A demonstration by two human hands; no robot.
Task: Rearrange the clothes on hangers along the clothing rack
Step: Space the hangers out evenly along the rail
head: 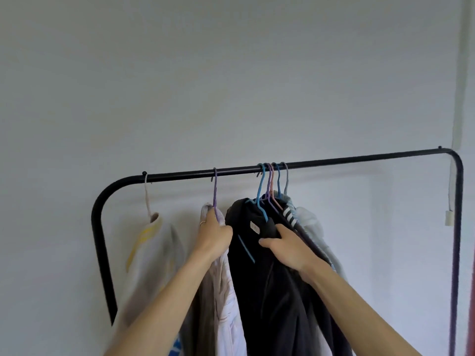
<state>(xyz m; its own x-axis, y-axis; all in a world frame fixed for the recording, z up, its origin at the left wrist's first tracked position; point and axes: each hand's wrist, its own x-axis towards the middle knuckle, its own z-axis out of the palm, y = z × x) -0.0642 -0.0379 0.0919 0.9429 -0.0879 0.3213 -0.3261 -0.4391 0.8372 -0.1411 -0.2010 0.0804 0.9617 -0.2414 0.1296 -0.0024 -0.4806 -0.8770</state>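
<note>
A black clothing rack runs across the view with a curved left end. At its far left a white garment with yellow stripes hangs on a white hanger. My left hand grips the shoulder of a pale beige garment on a purple hanger. My right hand holds the shoulder of a black garment on a blue hanger. Behind it several hangers bunch together with a striped garment and a light grey one.
A plain white wall is behind the rack. The bar to the right of the bunched hangers carries nothing up to the right post. A white cord with a small tag hangs by that post.
</note>
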